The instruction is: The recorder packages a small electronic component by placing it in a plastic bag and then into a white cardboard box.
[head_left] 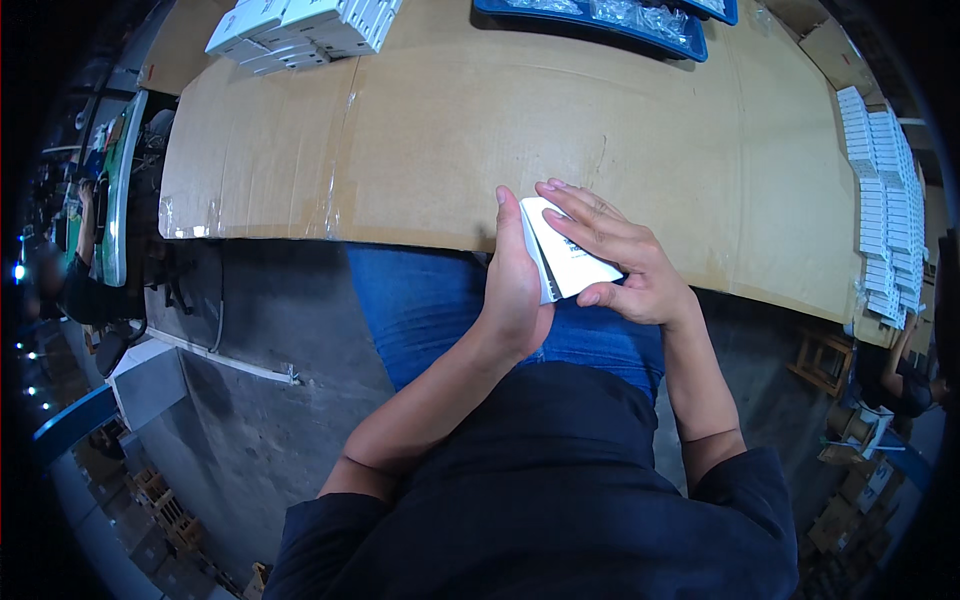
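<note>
A small white box (pixel 577 256) with dark print is between my hands, above my lap at the table's near edge. A dark gap runs along its left side, between the top face and a white side panel. My left hand (pixel 516 281) presses along that left side, its thumb or finger pointing up and the other fingers hidden. My right hand (pixel 628 254) grips the box from the right, fingers bent over the far end and thumb at the near edge. What is inside the box does not show.
A cardboard-covered table (pixel 430 150) spreads before me. White boxes (pixel 310 30) are stacked at the far left. Blue trays (pixel 600 22) at the back hold clear plastic-wrapped items. Tall stacks of white boxes (pixel 885 205) stand at the right edge. Other people work at both sides.
</note>
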`<state>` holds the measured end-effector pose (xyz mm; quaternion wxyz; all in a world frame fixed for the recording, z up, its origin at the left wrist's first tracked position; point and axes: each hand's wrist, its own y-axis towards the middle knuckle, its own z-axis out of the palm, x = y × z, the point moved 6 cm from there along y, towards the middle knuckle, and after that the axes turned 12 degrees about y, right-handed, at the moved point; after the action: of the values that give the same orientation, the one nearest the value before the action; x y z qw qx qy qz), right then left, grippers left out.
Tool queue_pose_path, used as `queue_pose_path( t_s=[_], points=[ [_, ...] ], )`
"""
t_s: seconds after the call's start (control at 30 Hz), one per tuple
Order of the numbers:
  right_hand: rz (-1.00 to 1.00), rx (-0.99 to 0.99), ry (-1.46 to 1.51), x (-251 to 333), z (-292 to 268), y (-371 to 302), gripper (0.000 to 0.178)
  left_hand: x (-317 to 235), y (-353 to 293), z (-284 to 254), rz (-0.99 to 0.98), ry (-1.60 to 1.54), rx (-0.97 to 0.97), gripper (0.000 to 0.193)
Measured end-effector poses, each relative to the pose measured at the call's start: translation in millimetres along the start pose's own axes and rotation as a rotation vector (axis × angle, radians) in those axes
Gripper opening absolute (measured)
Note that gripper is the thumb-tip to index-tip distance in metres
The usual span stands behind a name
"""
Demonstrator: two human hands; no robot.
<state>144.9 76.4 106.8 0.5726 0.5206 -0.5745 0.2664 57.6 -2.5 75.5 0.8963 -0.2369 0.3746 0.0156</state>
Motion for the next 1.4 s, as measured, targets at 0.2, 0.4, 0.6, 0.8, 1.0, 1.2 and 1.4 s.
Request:
queue_pose_path(
  t_s=[0.2, 0.4, 0.6, 0.8, 1.0, 1.2, 1.4],
  points=[
    [-0.03, 0.009, -0.067, 13, -5, -4, 0.084, -6, -6, 13, -0.037, 0.037, 0.059, 0.098],
    [-0.066, 0.07, -0.211, 34, -8, -9, 0.084, -15, -14, 27, -0.042, 0.101, 0.138, 0.109],
    [-0.045, 0.04, -0.242, 62, -11, -13, 0.072, -24, -19, 27, 0.086, 0.233, 0.373, 0.082],
    [-0.089, -0.522, 0.472, 48, -34, -27, 0.045, -35, -18, 21, 0.052, 0.383, 0.415, 0.083],
    [0.115, -0.563, 0.727, 20, -29, -41, 0.054, -38, -17, 16, 0.108, 0.558, 0.308, 0.059],
    [0.235, -0.598, 0.756, 14, -27, -47, 0.045, -39, -17, 13, 0.213, 0.647, 0.261, 0.047],
    [0.109, -0.607, 0.68, 19, -28, -39, 0.03, -44, -17, 10, 0.259, 0.649, 0.24, 0.048]
  ],
)
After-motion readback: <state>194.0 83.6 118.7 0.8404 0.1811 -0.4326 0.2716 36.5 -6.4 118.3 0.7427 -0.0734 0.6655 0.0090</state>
